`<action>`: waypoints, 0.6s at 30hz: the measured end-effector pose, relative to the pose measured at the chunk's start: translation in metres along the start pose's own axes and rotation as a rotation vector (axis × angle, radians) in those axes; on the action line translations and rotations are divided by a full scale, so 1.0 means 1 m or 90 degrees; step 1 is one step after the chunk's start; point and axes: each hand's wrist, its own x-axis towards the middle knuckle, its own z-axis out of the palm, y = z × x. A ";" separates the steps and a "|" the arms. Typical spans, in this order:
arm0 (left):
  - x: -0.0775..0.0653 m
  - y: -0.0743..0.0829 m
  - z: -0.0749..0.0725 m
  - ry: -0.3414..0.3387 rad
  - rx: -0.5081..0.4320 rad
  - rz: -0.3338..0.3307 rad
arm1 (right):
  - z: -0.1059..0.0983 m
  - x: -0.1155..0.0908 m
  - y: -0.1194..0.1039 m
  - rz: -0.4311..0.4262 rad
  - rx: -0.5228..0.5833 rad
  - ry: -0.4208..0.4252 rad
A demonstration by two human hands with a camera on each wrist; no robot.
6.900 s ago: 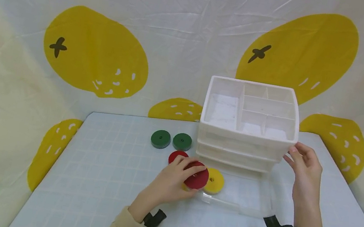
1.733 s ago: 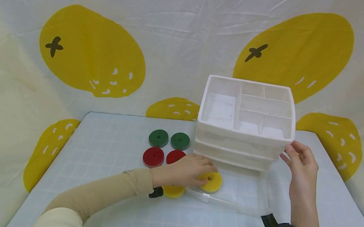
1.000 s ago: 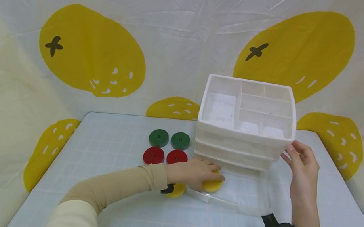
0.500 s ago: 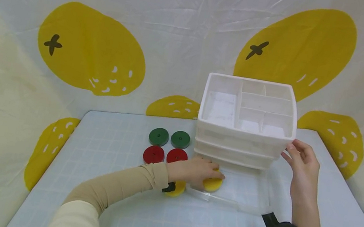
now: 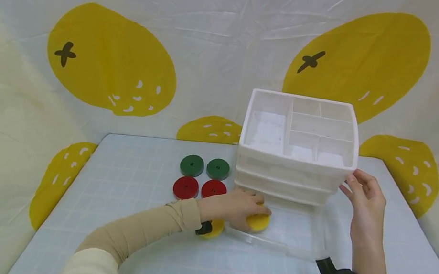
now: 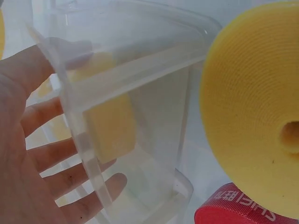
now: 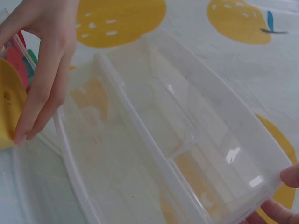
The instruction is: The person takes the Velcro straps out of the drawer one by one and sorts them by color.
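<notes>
My left hand (image 5: 238, 208) holds a yellow roll of strap (image 5: 259, 222) in the pulled-out clear drawer (image 5: 296, 227), its fingers curled over the far side. In the left wrist view the drawer's clear wall (image 6: 154, 88) stands before the fingers, and that roll shows blurred through it. My right hand (image 5: 367, 200) grips the front right corner of the white drawer organizer (image 5: 295, 166), thumb on top and fingers below in the right wrist view. A second yellow roll (image 6: 243, 102) stands just outside the drawer, partly covered by my left wrist in the head view.
Two green rolls (image 5: 192, 165) lie side by side left of the organizer. Nearer are two red rolls (image 5: 186, 187), also in a row. The organizer's top tray is split into several compartments. A patterned cloth (image 5: 215, 58) hangs behind the table (image 5: 137, 162).
Earlier the left hand held a red roll; that roll now lies beside the other red one. The left hand has since moved right onto the yellow roll. My right hand stays at the organizer's corner.
</notes>
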 end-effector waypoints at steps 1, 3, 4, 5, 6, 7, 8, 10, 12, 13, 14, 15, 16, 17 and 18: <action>-0.001 0.000 -0.001 0.003 -0.002 -0.001 | 0.000 0.000 0.000 0.000 -0.001 0.000; -0.002 0.001 -0.003 0.010 -0.008 -0.002 | 0.000 0.000 0.000 0.001 -0.001 0.001; -0.003 0.001 -0.003 0.014 -0.009 -0.003 | 0.000 0.000 0.000 0.001 -0.001 0.001; -0.005 0.002 -0.004 0.017 -0.012 -0.003 | 0.000 0.000 0.000 -0.001 0.000 0.002; -0.006 0.002 -0.005 0.020 -0.015 -0.004 | 0.000 0.000 0.000 -0.003 0.003 0.002; -0.007 0.002 -0.005 0.022 -0.018 -0.007 | 0.001 0.000 0.000 -0.003 0.006 0.002; -0.008 0.001 -0.004 0.027 -0.018 -0.008 | 0.001 0.000 0.000 -0.003 0.007 0.001; -0.010 0.001 -0.003 0.038 -0.019 -0.009 | 0.002 0.000 0.000 -0.006 0.010 0.001; -0.013 0.000 -0.001 0.050 -0.025 -0.012 | 0.002 -0.001 -0.001 -0.005 0.008 -0.001; -0.014 -0.001 0.000 0.057 -0.027 -0.013 | 0.002 -0.001 -0.001 -0.004 0.005 -0.001; -0.015 0.000 0.001 0.064 -0.032 -0.015 | 0.002 -0.001 -0.001 -0.004 0.003 -0.002; -0.017 0.000 0.001 0.070 -0.038 -0.017 | 0.001 -0.001 -0.001 -0.004 0.001 -0.002; -0.018 0.000 0.002 0.076 -0.044 -0.019 | 0.001 -0.001 -0.001 -0.005 -0.001 -0.002; -0.020 0.001 0.002 0.083 -0.047 -0.020 | 0.001 -0.002 -0.001 -0.005 -0.001 -0.001; -0.022 0.001 0.002 0.090 -0.054 -0.022 | 0.001 -0.002 -0.001 -0.006 -0.001 -0.001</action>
